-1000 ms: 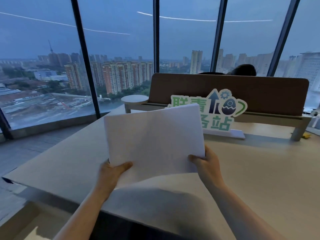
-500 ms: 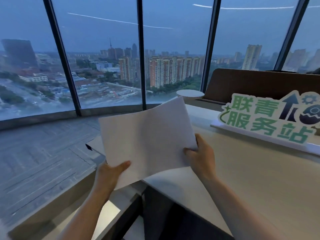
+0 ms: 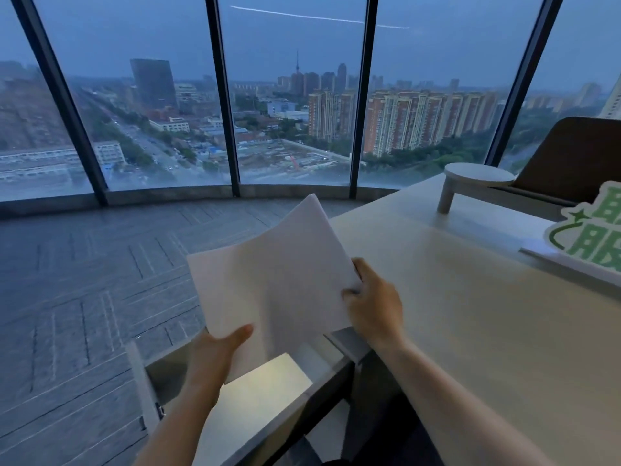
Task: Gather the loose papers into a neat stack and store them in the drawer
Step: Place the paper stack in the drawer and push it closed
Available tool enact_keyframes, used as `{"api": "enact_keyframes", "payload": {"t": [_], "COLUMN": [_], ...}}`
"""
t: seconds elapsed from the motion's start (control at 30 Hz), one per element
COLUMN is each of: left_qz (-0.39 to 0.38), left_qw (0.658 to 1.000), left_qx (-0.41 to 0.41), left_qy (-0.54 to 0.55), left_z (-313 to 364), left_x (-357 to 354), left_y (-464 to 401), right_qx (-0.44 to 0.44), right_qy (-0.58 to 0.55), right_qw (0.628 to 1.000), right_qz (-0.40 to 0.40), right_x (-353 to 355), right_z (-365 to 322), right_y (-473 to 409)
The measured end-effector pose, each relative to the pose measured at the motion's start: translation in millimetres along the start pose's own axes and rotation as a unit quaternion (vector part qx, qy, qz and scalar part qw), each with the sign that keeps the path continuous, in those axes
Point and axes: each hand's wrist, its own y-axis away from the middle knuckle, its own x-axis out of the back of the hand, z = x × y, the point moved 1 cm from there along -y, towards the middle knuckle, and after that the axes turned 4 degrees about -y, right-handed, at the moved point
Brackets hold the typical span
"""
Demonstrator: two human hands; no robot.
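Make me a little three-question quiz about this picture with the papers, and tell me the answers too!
1. True or false: only one hand holds the paper stack.
2. What lies open just below the stack: a) drawer b) box c) bag?
3. Fill in: the sign on the desk has ___ letters.

Key: 1 false, the left hand and right hand both grip it. 2 a. 3 green.

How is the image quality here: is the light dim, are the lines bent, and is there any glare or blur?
Head view: dim bluish dusk light; the window frames lean and bow from the wide-angle lens; a thin bright streak reflects in the glass near the top; the open drawer floor shows a pale bright patch; the papers, left hand and right hand look soft, slightly blurred.
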Motion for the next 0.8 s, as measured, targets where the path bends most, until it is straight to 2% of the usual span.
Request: {"api": "enact_keyframes", "payload": {"t": [0.43, 0.8], "left_qz": [0.091, 0.081], "left_qw": [0.992, 0.985], "left_qx": [0.074, 0.12], "left_qy": [-0.038, -0.093], "left_z": [-44, -94], "left_x": [54, 42], "left_y": [-18, -28], "right_qx": [0.029, -0.013], "right_qy": [0.055, 0.104], "right_qw": [0.993, 0.976], "right_qz": [-0.101, -0.191], "right_x": [-88, -132], "right_z": [-20, 5], "right_y": [5, 16]}}
